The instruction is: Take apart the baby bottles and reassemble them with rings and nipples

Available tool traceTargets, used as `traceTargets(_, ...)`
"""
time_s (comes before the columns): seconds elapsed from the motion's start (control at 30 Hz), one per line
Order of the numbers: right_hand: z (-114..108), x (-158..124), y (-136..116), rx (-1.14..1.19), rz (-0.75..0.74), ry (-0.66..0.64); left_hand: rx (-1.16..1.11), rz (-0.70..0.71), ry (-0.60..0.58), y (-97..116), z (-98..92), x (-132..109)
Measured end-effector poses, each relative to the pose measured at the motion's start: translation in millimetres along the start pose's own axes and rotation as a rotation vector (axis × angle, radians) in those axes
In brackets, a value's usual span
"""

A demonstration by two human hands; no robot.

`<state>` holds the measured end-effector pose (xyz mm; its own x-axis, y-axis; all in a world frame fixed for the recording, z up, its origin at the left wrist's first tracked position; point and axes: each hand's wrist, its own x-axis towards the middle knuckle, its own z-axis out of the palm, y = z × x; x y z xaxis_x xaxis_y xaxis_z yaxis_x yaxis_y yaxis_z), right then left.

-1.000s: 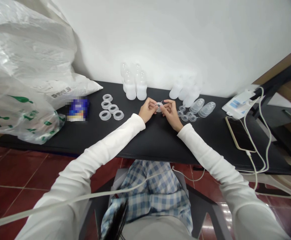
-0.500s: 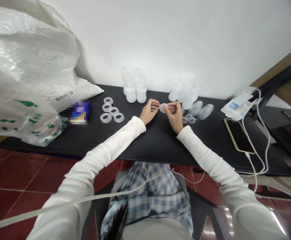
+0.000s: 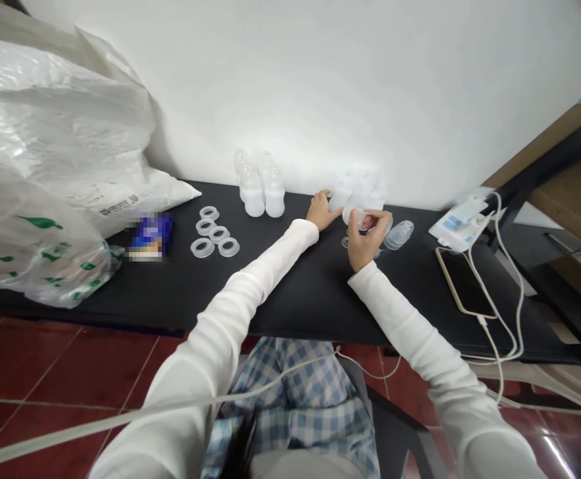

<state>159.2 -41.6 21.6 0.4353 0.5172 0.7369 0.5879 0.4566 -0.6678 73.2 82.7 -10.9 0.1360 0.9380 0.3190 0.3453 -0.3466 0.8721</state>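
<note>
My right hand (image 3: 365,238) is closed on a small clear plastic ring part (image 3: 349,215), held just above the black table (image 3: 290,293). My left hand (image 3: 321,209) reaches past it toward a cluster of frosted bottles (image 3: 359,191) lying by the wall; its fingers are stretched out and touch one of them. Small clear nipples (image 3: 346,242) lie under and beside my right hand, partly hidden. Clear caps (image 3: 400,234) lie just to the right.
Three assembled bottles (image 3: 257,186) stand at the back. Several clear rings (image 3: 211,235) lie left of centre beside a blue packet (image 3: 149,234). Large plastic bags (image 3: 45,173) fill the left end. A phone (image 3: 462,281) with white cables and a white pouch (image 3: 460,221) lie right.
My hands have separated. The left hand let go of the part and reached right toward the lying bottles; the right hand keeps the ring part. The view has shifted slightly.
</note>
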Motion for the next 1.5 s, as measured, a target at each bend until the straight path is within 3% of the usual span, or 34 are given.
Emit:
traceTargets(0.13,1,2,3,0.042,0.032,-0.035,-0.014,0.006,-0.047,-7,-1.0,3)
traceTargets(0.23,2,1,7,0.040,0.039,-0.088,-0.095,0.037,-0.048,-14,-12.9,-9)
traceTargets(0.33,3,0,11,0.047,0.002,-0.135,-0.081,0.065,-0.053,-19,-38.6,-36)
traceTargets(0.5,5,-2,16,0.071,-0.102,-0.294,0.008,0.123,-0.068,-29,-101.6,-84)
traceTargets(0.6,6,-5,17,0.096,-0.131,-0.420,-0.060,0.117,-0.016,-33,-129.1,-95)
traceTargets(0.67,7,-7,18,0.123,-0.143,-0.490,-0.163,0.113,0.019,-34,-137.1,-96)
traceTargets(0.9,7,-7,22,0.134,-0.159,-0.525,-0.506,-0.031,0.095,-37,-130.7,-87)
traceTargets(1.13,6,-8,22,0.109,-0.319,-0.625,-0.632,-0.163,0.122,-27,-133.0,-87)
traceTargets(1.3,9,-14,21,0.118,-0.354,-0.675,-0.654,-0.262,0.112,-19,-131.8,-89)
traceTargets(1.5,10,-13,24,0.102,-0.458,-0.677,-0.527,-0.396,0.086,-16,-130.6,-89)
